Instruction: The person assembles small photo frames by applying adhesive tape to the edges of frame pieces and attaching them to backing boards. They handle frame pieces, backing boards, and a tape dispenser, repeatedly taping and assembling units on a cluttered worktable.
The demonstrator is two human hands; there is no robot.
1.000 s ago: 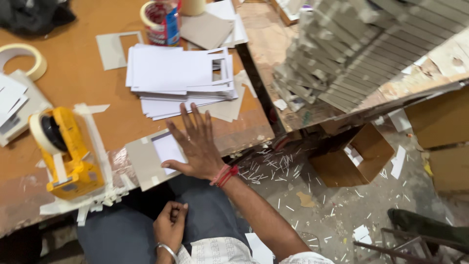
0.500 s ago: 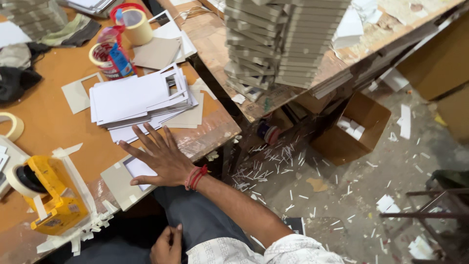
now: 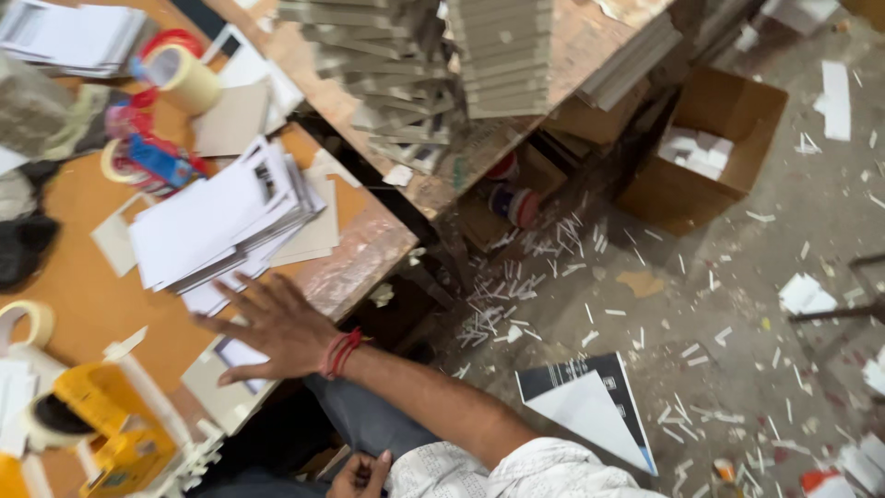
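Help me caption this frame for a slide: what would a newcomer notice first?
Probably the right hand, spread flat on a grey card at the orange table's near edge, a red thread at its wrist. Behind it lies a fanned stack of white sheets; a yellow tape dispenser sits lower left, and paper scraps litter the floor.

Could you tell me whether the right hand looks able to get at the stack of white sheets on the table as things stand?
Probably yes: the right hand lies flat beside the stack of white sheets, nothing between.
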